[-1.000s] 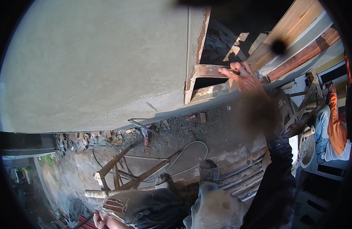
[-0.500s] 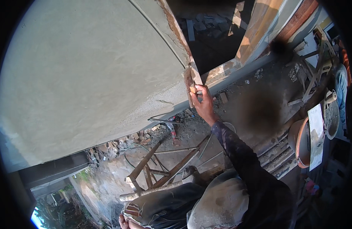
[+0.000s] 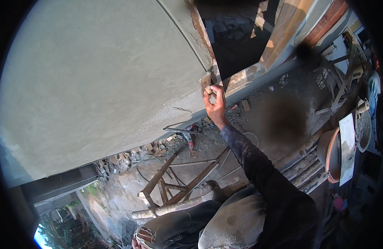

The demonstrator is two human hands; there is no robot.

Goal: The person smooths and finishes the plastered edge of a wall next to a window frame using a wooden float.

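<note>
My right hand (image 3: 216,104) reaches up and pinches the pale wooden grip of a small plastering float (image 3: 205,82). The float lies near the right edge of a grey plastered wall (image 3: 104,83), just below the end of a long groove and beside the opening's frame. Whether its face touches the plaster is hard to make out. Low in the picture, my left hand (image 3: 136,244) is mostly cut off, its fingers curled beside a brown slatted piece with a mortar-crusted rim (image 3: 145,234). The kind of that piece is unclear.
Under my legs are scaffold poles (image 3: 170,211) and a wooden trestle (image 3: 187,186). Rubble (image 3: 116,162) lines the wall's foot. A tub (image 3: 330,153) with a pale board (image 3: 346,149) across it stands at right. Another person's blue-clad leg (image 3: 374,91) shows at the far right.
My right hand has moved left with the float, which is now tilted differently. The whole view has shifted slightly. My left hand stays low, less of it showing.
</note>
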